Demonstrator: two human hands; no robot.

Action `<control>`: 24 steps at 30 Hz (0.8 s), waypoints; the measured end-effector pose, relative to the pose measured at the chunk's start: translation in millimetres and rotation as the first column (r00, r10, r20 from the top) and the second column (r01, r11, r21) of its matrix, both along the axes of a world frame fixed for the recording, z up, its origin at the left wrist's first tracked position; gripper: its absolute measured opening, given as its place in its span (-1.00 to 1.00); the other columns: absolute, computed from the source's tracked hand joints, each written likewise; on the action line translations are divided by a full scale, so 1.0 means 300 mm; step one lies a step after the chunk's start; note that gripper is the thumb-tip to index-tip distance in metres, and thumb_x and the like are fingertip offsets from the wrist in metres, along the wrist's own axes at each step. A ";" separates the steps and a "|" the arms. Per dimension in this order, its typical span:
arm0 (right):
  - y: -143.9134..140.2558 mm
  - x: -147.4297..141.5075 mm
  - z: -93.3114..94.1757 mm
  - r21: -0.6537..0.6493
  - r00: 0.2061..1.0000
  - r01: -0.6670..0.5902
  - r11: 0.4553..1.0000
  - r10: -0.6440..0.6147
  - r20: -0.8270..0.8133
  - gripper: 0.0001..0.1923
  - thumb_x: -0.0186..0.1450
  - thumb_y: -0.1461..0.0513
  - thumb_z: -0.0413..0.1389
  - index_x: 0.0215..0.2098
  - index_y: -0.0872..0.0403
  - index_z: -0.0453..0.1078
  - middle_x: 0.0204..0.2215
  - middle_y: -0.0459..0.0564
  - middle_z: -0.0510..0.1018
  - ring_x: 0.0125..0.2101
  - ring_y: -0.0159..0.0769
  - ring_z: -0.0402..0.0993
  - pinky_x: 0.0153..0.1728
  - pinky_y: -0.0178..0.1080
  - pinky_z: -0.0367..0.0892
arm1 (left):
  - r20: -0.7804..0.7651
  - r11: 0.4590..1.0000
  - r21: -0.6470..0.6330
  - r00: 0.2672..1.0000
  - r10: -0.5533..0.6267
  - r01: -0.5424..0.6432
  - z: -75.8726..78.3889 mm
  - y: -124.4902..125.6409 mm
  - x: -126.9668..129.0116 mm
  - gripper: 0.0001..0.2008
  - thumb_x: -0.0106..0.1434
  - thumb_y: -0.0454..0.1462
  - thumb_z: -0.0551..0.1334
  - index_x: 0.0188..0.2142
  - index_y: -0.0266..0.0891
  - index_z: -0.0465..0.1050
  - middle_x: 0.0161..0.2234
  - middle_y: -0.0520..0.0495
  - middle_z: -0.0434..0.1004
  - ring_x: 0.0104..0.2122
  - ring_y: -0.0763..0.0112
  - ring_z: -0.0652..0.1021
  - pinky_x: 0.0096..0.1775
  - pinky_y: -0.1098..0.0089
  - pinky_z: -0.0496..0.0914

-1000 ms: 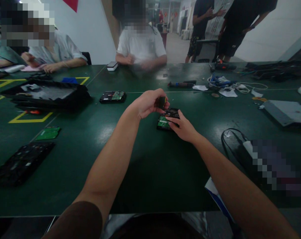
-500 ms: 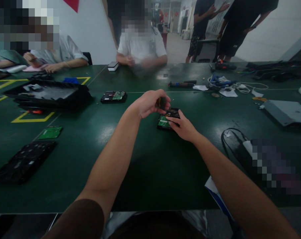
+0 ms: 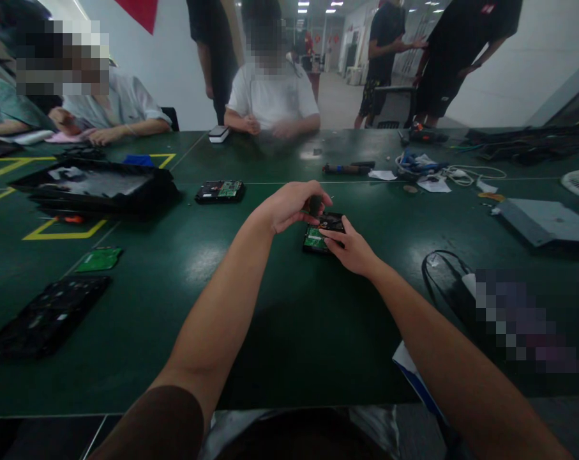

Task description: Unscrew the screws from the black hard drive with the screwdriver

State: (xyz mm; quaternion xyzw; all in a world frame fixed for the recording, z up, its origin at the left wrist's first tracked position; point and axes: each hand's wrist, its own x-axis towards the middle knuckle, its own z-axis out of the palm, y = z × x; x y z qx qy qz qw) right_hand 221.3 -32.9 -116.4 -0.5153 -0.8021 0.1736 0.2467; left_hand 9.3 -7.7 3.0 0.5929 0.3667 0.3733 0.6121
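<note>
- A person's two bare forearms reached forward across a dark green table (image 3: pixel 279 358), seen from the wearer's head.
- A hard drive (image 3: pixel 314 239) with a green circuit board on its upper face lay flat on the table between the hands, straight ahead.
- The left hand (image 3: pixel 299 206), wrist arched over the drive's far left side, had its fingers curled around a dark tool handle (image 3: pixel 315 204); the tool's tip could not be made out.
- The right hand (image 3: pixel 350 248) lay along the drive's right side, fingertips on its upper face; whether it pinched the drive or only rested there, I cannot tell.
- Beyond the left forearm, well apart from the hands, lay a second hard drive (image 3: pixel 219 191), part black, part green.
- On the left side of the table were a loose green circuit board (image 3: pixel 99 259), a flat black housing (image 3: pixel 50 316) nearer the wearer, and a black tray (image 3: pixel 107 206) farther back, near yellow tape (image 3: pixel 64 236).
- On the right sat a grey metal box (image 3: pixel 548 220), with a tangle of white cable (image 3: pixel 475 172) and scraps of paper behind it.
- Nearer the right forearm was an object blurred by pixels (image 3: pixel 523 319).
- Across the table sat a person in a white T-shirt (image 3: pixel 270 89), hands smeared by blur; other people sat at left and stood in the background.
</note>
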 end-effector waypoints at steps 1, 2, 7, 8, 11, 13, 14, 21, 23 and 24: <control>0.000 0.000 0.000 0.000 1.000 0.001 1.000 -0.001 -0.003 -0.57 0.43 0.07 0.04 0.23 -0.13 0.43 0.47 0.04 -0.10 0.37 0.20 0.04 0.31 0.15 0.08 | -0.002 1.000 0.004 1.000 -0.007 0.007 -0.002 0.002 -0.001 -0.79 0.21 -0.21 0.23 -0.35 -0.34 0.56 -0.38 -0.14 0.49 -0.36 0.37 0.52 -0.33 0.33 0.48; 0.000 0.001 -0.001 -0.003 1.000 0.003 1.000 -0.003 -0.005 -0.57 0.43 0.06 0.04 0.23 -0.13 0.43 0.47 0.03 -0.10 0.37 0.20 0.05 0.32 0.16 0.07 | -0.003 1.000 0.005 1.000 -0.009 0.009 -0.005 0.004 -0.002 -0.78 0.21 -0.21 0.23 -0.34 -0.34 0.55 -0.37 -0.14 0.49 -0.36 0.37 0.52 -0.34 0.34 0.48; 0.000 0.002 0.000 -0.007 1.000 0.001 1.000 -0.001 0.012 -0.57 0.44 0.04 0.03 0.24 -0.16 0.41 0.48 0.00 -0.12 0.36 0.18 0.07 0.32 0.14 0.06 | 0.007 0.999 -0.025 0.999 0.033 -0.033 -0.005 0.009 -0.002 -0.83 0.21 -0.22 0.23 -0.32 -0.32 0.47 -0.39 -0.16 0.52 -0.37 0.33 0.54 -0.36 0.32 0.47; 0.001 0.002 0.001 -0.002 1.000 -0.001 1.000 0.001 0.016 -0.57 0.44 0.04 0.02 0.24 -0.16 0.42 0.48 0.01 -0.12 0.37 0.17 0.06 0.32 0.13 0.06 | 0.012 0.999 -0.033 0.999 0.042 -0.042 -0.004 0.008 -0.001 -0.84 0.21 -0.23 0.23 -0.33 -0.31 0.45 -0.40 -0.16 0.52 -0.37 0.33 0.55 -0.36 0.31 0.47; 0.001 0.000 0.003 0.005 1.000 -0.006 1.000 0.006 0.013 -0.57 0.44 0.05 0.03 0.24 -0.13 0.42 0.48 0.04 -0.12 0.37 0.16 0.05 0.32 0.12 0.06 | 0.043 0.997 -0.069 0.999 0.032 -0.029 0.000 0.006 -0.002 -0.87 0.20 -0.25 0.24 -0.34 -0.29 0.42 -0.39 -0.14 0.51 -0.36 0.33 0.54 -0.31 0.26 0.50; 0.000 0.000 0.004 -0.003 1.000 -0.009 1.000 0.009 0.007 -0.57 0.44 0.05 0.03 0.23 -0.12 0.43 0.48 0.04 -0.11 0.37 0.16 0.04 0.32 0.13 0.06 | 0.065 0.996 -0.085 0.997 0.041 -0.035 0.002 0.004 -0.005 -0.89 0.17 -0.26 0.26 -0.36 -0.28 0.42 -0.38 -0.12 0.49 -0.36 0.36 0.51 -0.27 0.22 0.52; 0.000 0.000 0.004 -0.007 1.000 -0.008 1.000 0.008 0.004 -0.57 0.44 0.05 0.04 0.23 -0.13 0.43 0.48 0.04 -0.11 0.37 0.17 0.04 0.32 0.13 0.06 | 0.070 0.995 -0.087 0.996 0.051 -0.045 0.002 0.004 -0.006 -0.90 0.17 -0.27 0.27 -0.37 -0.27 0.42 -0.37 -0.10 0.48 -0.36 0.37 0.49 -0.27 0.22 0.52; 0.001 0.004 0.000 -0.018 1.000 0.007 1.000 -0.007 -0.009 -0.56 0.43 0.03 0.05 0.23 -0.14 0.43 0.47 -0.02 -0.08 0.36 0.18 0.07 0.32 0.18 0.07 | 0.005 0.997 -0.018 0.997 0.075 -0.075 0.008 0.003 -0.016 -0.91 0.14 -0.27 0.29 -0.40 -0.27 0.48 -0.37 -0.09 0.47 -0.35 0.37 0.49 -0.32 0.28 0.53; 0.000 0.004 0.001 -0.016 1.000 0.008 1.000 -0.008 -0.012 -0.57 0.43 0.04 0.05 0.22 -0.13 0.43 0.47 -0.01 -0.09 0.36 0.18 0.08 0.32 0.17 0.07 | -0.002 0.998 -0.013 0.998 0.067 -0.067 0.011 0.000 -0.017 -0.89 0.16 -0.25 0.28 -0.39 -0.29 0.49 -0.38 -0.11 0.50 -0.35 0.35 0.52 -0.32 0.29 0.52; 0.000 0.003 0.003 -0.016 1.000 0.005 1.000 -0.006 -0.013 -0.57 0.43 0.04 0.05 0.22 -0.13 0.44 0.48 -0.01 -0.09 0.36 0.17 0.07 0.32 0.16 0.07 | 0.000 0.998 -0.022 0.998 0.060 -0.060 0.012 -0.002 -0.017 -0.88 0.17 -0.25 0.27 -0.38 -0.29 0.49 -0.38 -0.12 0.51 -0.35 0.35 0.54 -0.32 0.30 0.52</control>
